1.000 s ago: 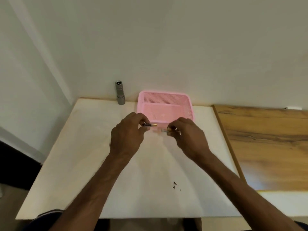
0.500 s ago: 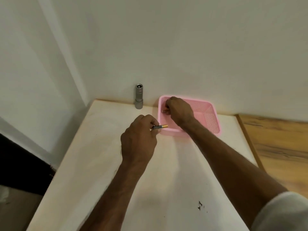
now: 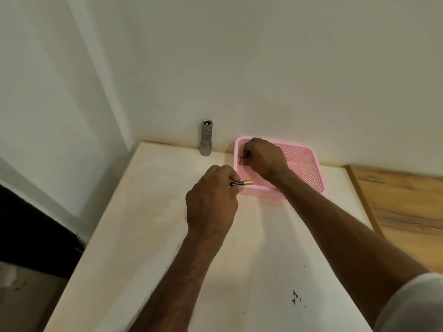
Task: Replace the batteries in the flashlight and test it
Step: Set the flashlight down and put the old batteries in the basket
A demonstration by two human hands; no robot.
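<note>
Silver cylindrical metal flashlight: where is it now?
In the head view the flashlight stands upright at the far edge of the pale table, by the white wall, just left of the pink plastic mesh basket.

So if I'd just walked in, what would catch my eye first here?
The bright pink basket at the back of the pale table, with the right hand curled down into it. Just in front, the left hand pinches a black and gold battery. A grey flashlight stands upright against the wall, left of the basket.
</note>
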